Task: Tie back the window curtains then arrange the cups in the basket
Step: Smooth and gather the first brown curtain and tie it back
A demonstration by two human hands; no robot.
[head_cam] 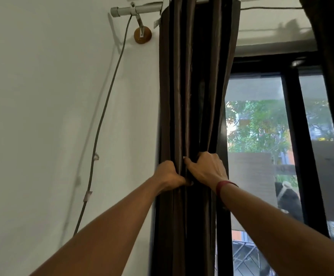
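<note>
A dark brown curtain [194,80] hangs gathered in narrow folds from a grey rod [138,10] at the window's left side. My left hand [169,174] grips the curtain's left folds at mid height. My right hand [206,168], with a red band on the wrist, clutches the folds on the right, so both hands squeeze the fabric together. A second dark curtain [333,56] hangs at the far right edge. No cups or basket are in view.
A white wall [52,116] fills the left, with a grey cable [102,120] clipped down it from the rod's bracket [142,34]. The black-framed window [289,136] shows trees and buildings outside.
</note>
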